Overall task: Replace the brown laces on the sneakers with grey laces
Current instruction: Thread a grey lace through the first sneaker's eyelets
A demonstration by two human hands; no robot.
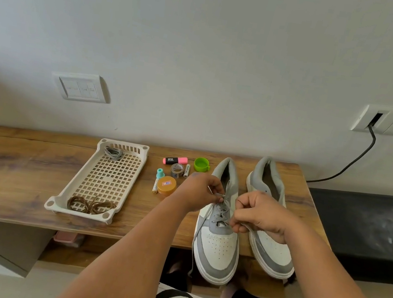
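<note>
Two grey-and-white sneakers stand on the wooden table, toes towards me. The left sneaker (217,246) carries a grey lace (218,211) threaded through its lower eyelets, with one loose end hanging over the table's front edge. My left hand (200,192) pinches a lace end above the eyelets. My right hand (261,215) pinches the lace on the right side of that shoe's tongue and covers the middle of the right sneaker (273,255). A beige perforated tray (74,188) holds coiled brown laces (91,205) at its near end and a bundled grey lace (113,152) at its far end.
Between tray and shoes lie a pink highlighter (175,161), a tape roll (177,170), a green cap (201,164), an orange round tin (166,185), a teal-capped item (160,173) and small batteries. A black seat (369,229) adjoins the table's right end; a cable hangs from the wall socket.
</note>
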